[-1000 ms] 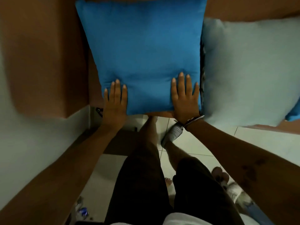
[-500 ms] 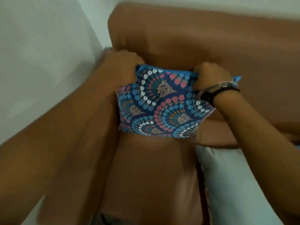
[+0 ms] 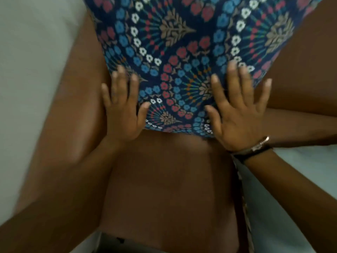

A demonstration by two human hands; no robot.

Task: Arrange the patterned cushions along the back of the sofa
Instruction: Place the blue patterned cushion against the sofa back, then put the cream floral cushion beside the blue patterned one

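Observation:
A patterned cushion (image 3: 182, 57), dark blue with red, blue and white flower fans, stands against the back of the brown sofa (image 3: 164, 179) at its left end. My left hand (image 3: 122, 110) lies flat on the cushion's lower left corner, fingers spread. My right hand (image 3: 237, 110), with a watch on the wrist, presses flat on the lower right corner, fingers apart. Neither hand grips the fabric. The cushion's top edge is out of view.
The sofa's left armrest (image 3: 78, 106) runs along a pale wall (image 3: 32, 70). A light grey cushion (image 3: 284, 198) lies on the seat to the right, under my right forearm. A strip of floor shows at the bottom edge.
Half a second ago both hands gripped the patterned cushion's top corners against the sofa back. They have let go and now lie flat on its lower corners; the view has moved much closer.

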